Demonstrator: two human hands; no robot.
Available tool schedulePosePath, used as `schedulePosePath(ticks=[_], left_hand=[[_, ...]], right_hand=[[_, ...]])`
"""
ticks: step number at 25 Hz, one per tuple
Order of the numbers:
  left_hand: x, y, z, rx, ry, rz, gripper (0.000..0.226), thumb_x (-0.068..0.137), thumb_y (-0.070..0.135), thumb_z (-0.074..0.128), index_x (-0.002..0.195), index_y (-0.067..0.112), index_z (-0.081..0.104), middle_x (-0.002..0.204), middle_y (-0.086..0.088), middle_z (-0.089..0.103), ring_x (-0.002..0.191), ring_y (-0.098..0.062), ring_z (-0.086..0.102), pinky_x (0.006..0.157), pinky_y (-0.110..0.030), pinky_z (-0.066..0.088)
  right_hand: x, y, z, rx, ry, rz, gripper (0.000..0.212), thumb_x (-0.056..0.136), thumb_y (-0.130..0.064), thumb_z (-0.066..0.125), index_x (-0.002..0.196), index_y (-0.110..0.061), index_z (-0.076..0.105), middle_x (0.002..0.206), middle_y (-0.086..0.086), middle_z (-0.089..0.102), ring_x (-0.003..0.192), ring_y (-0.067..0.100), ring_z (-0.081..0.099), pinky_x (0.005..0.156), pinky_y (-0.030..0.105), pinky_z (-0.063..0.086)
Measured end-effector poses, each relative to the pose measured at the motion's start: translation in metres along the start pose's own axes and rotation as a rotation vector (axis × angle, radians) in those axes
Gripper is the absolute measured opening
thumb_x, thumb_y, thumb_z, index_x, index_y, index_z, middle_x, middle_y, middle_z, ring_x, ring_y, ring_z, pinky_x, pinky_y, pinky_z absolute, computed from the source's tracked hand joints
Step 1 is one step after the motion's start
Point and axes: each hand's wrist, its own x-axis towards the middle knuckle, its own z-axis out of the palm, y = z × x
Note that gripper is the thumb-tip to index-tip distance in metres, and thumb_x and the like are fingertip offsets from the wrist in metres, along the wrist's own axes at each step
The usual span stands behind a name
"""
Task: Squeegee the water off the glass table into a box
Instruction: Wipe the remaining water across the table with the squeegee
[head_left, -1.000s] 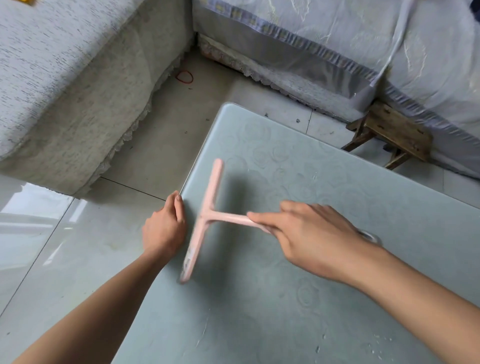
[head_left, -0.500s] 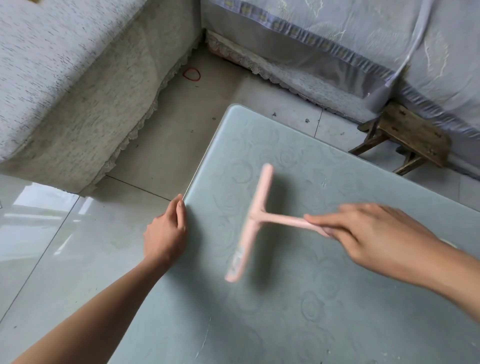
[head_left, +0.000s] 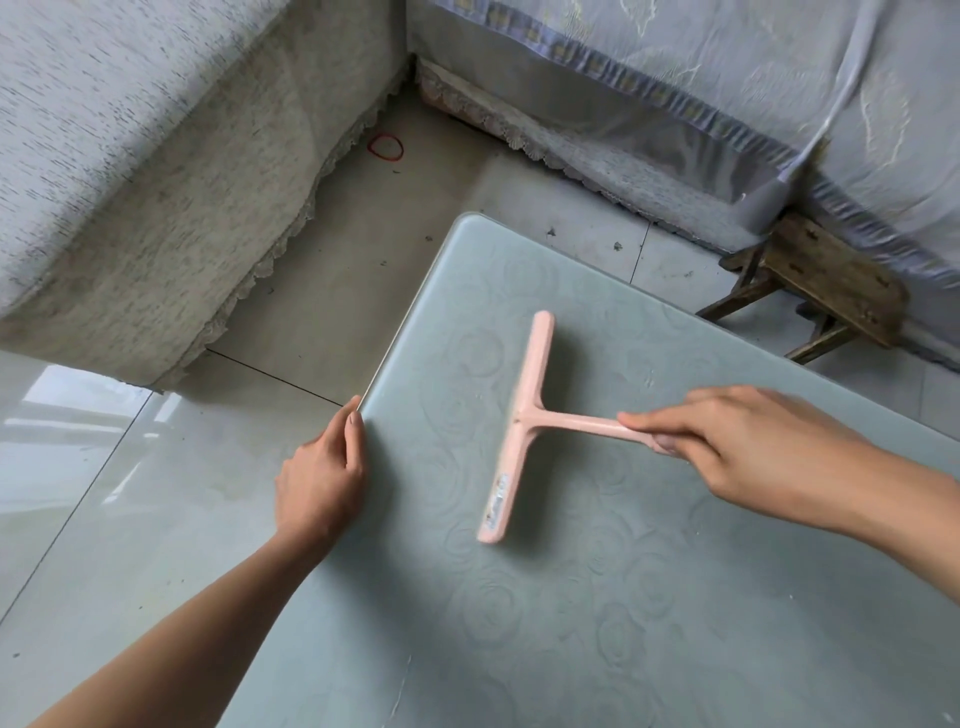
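A small wooden stool stands on the pale tiled floor, close to a couch with a grey-blue cover and a lace hem. At the left is a second couch in a speckled cream cover. A red elastic ring lies on the floor in the corner between them.

Glossy pale floor tiles gleam at the left — a red rubber band lies near the corner. A speckled draped sofa meets a grey-blue draped sofa; a wooden stool stands beside it.
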Motion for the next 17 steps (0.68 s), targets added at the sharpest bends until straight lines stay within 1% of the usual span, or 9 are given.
schedulePosePath(ticks=[2, 3, 5, 6, 8, 10, 12, 15, 17], left_hand=[[0.001, 0.000, 0.000, 0.020, -0.002, -0.010, 0.042, 0.099, 0.046, 0.020, 0.132, 0.043, 0.045, 0.107, -0.016, 0.068, 0.097, -0.042, 0.058, 0.077, -0.040, 0.041], [0.000, 0.000, 0.000, 0.029, -0.007, -0.015, 0.043, 0.098, 0.047, 0.019, 0.131, 0.042, 0.045, 0.108, -0.016, 0.067, 0.097, -0.042, 0.058, 0.078, -0.041, 0.042], [-0.003, 0.001, -0.001, 0.037, 0.001, 0.003, 0.044, 0.097, 0.048, 0.018, 0.132, 0.043, 0.045, 0.109, -0.017, 0.067, 0.097, -0.042, 0.059, 0.077, -0.041, 0.043], [-0.004, 0.000, -0.001, 0.035, 0.014, 0.012, 0.046, 0.096, 0.049, 0.018, 0.133, 0.044, 0.045, 0.109, -0.016, 0.067, 0.097, -0.042, 0.059, 0.076, -0.040, 0.043], [-0.003, 0.000, 0.000, 0.029, 0.036, 0.017, 0.053, 0.092, 0.052, 0.014, 0.134, 0.046, 0.044, 0.112, -0.015, 0.067, 0.098, -0.041, 0.059, 0.076, -0.040, 0.042], [0.000, 0.000, 0.000, 0.041, 0.028, 0.001, 0.049, 0.095, 0.051, 0.015, 0.135, 0.047, 0.042, 0.115, -0.012, 0.067, 0.099, -0.041, 0.059, 0.075, -0.039, 0.041], [-0.001, 0.001, -0.001, 0.048, 0.004, -0.011, 0.042, 0.099, 0.046, 0.020, 0.136, 0.047, 0.040, 0.115, -0.011, 0.067, 0.099, -0.040, 0.059, 0.074, -0.038, 0.040], [-0.002, 0.001, -0.002, 0.048, -0.003, -0.008, 0.041, 0.100, 0.045, 0.020, 0.137, 0.049, 0.038, 0.117, -0.008, 0.067, 0.099, -0.039, 0.059, 0.073, -0.037, 0.039], [-0.001, 0.002, -0.001, 0.066, 0.002, -0.011, 0.041, 0.100, 0.044, 0.021, 0.137, 0.049, 0.038, 0.118, -0.007, 0.066, 0.099, -0.039, 0.059, 0.074, -0.037, 0.039]], right_hand=[[0.012, -0.005, -0.013, -0.050, 0.055, -0.050, 0.040, 0.094, -0.041, 0.039, 0.127, -0.064, 0.035, 0.072, -0.019, 0.042, 0.086, 0.018, 0.057, 0.070, 0.035, 0.046], [0.027, -0.012, -0.019, -0.029, 0.096, -0.084, 0.040, 0.095, -0.040, 0.039, 0.127, -0.063, 0.034, 0.074, -0.018, 0.045, 0.088, 0.022, 0.058, 0.071, 0.037, 0.047], [0.065, -0.031, -0.027, 0.010, 0.158, -0.109, 0.036, 0.096, -0.036, 0.039, 0.127, -0.055, 0.041, 0.089, -0.012, 0.058, 0.094, 0.028, 0.057, 0.074, 0.036, 0.047], [0.082, -0.039, -0.026, 0.025, 0.173, -0.108, 0.033, 0.097, -0.032, 0.040, 0.125, -0.048, 0.047, 0.097, -0.005, 0.062, 0.094, 0.029, 0.057, 0.076, 0.037, 0.048], [0.095, -0.036, -0.018, 0.049, 0.183, -0.082, 0.032, 0.097, -0.027, 0.041, 0.123, -0.042, 0.052, 0.095, 0.000, 0.062, 0.086, 0.028, 0.056, 0.076, 0.037, 0.049], [0.075, -0.016, -0.004, 0.114, 0.150, -0.014, 0.038, 0.097, -0.027, 0.043, 0.126, -0.049, 0.051, 0.080, -0.007, 0.054, 0.075, 0.020, 0.051, 0.068, 0.032, 0.045], [0.037, 0.005, 0.008, 0.156, 0.098, 0.066, 0.039, 0.096, -0.030, 0.045, 0.126, -0.056, 0.048, 0.074, -0.012, 0.048, 0.074, 0.015, 0.050, 0.066, 0.033, 0.045], [0.000, 0.015, 0.000, 0.110, 0.031, 0.157, 0.038, 0.095, -0.038, 0.045, 0.123, -0.063, 0.046, 0.081, -0.018, 0.052, 0.089, 0.014, 0.057, 0.076, 0.032, 0.047], [0.019, 0.003, -0.016, 0.081, 0.094, 0.090, 0.038, 0.094, -0.040, 0.044, 0.123, -0.065, 0.042, 0.091, -0.016, 0.058, 0.093, 0.018, 0.058, 0.074, 0.035, 0.046]])
